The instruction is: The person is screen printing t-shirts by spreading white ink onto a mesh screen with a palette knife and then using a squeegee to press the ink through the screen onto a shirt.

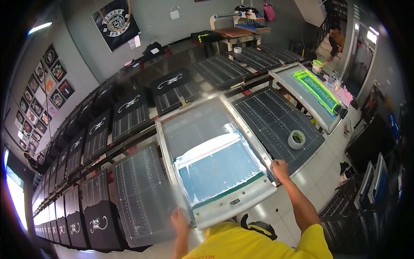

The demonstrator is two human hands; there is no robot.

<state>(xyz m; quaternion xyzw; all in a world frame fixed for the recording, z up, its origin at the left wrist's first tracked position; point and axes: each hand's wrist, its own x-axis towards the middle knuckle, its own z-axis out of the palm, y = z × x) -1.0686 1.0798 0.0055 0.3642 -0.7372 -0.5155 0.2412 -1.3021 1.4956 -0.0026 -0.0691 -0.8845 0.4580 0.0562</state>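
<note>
One silver-framed screen (pixel 194 128), blue stencil (pixel 219 169), smeared white ink (pixel 208 147).

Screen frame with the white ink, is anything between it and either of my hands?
Nothing visible: your right hand grips the right side of the screen frame, and your blurred left hand is at its lower left edge, touching or just beside it.
</note>
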